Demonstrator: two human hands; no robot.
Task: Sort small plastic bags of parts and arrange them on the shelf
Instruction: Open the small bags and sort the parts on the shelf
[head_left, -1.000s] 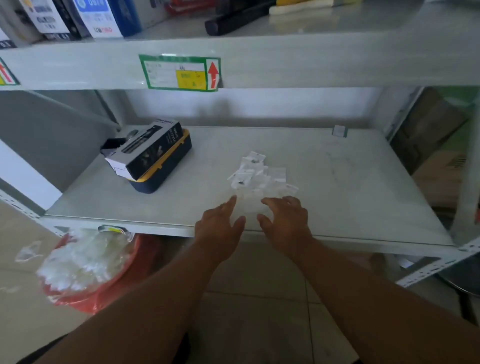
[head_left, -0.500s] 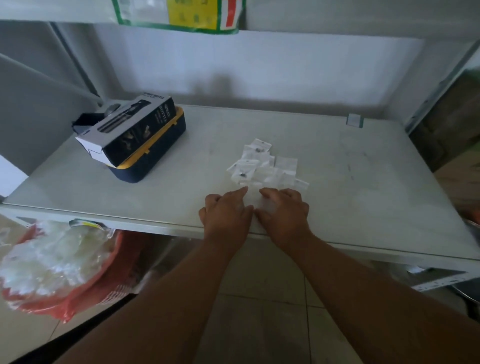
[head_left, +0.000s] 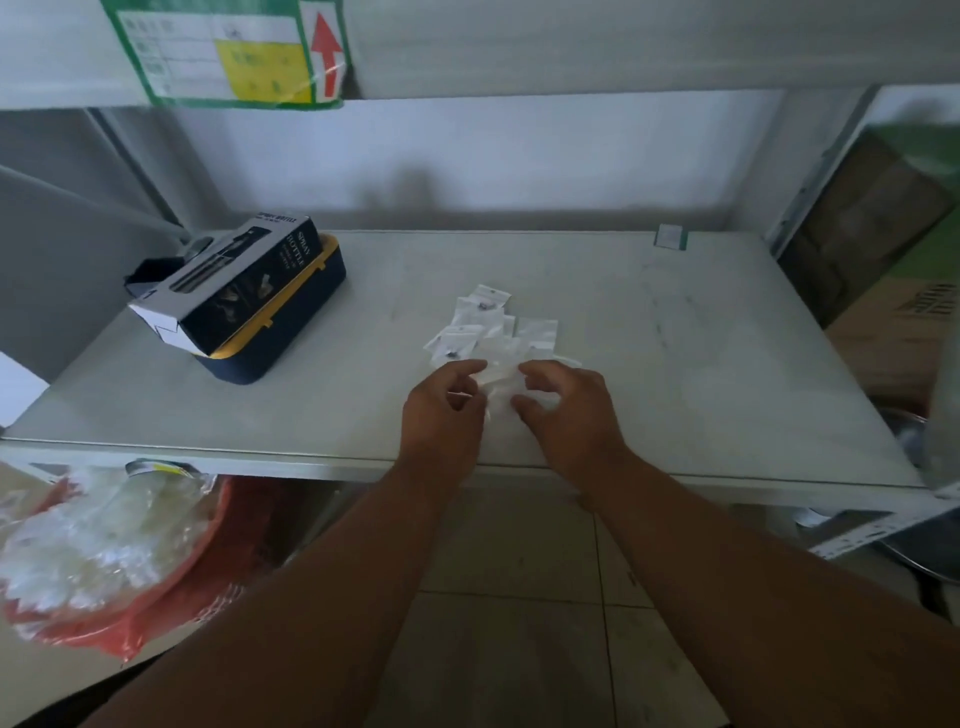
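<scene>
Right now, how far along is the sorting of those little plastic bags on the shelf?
Early. Done: nothing looks arranged; the small clear plastic bags lie in a loose overlapping pile mid-shelf. In hand: the left hand and right hand each curl round bags at the pile's near edge. Left: separating the pile and laying bags out on the pale grey shelf.

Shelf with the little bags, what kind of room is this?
Probably a storeroom or stockroom. The metal shelf carries a stock label with a red arrow, a boxed spray bottle sits on it, and cardboard boxes stand beside it.
</scene>
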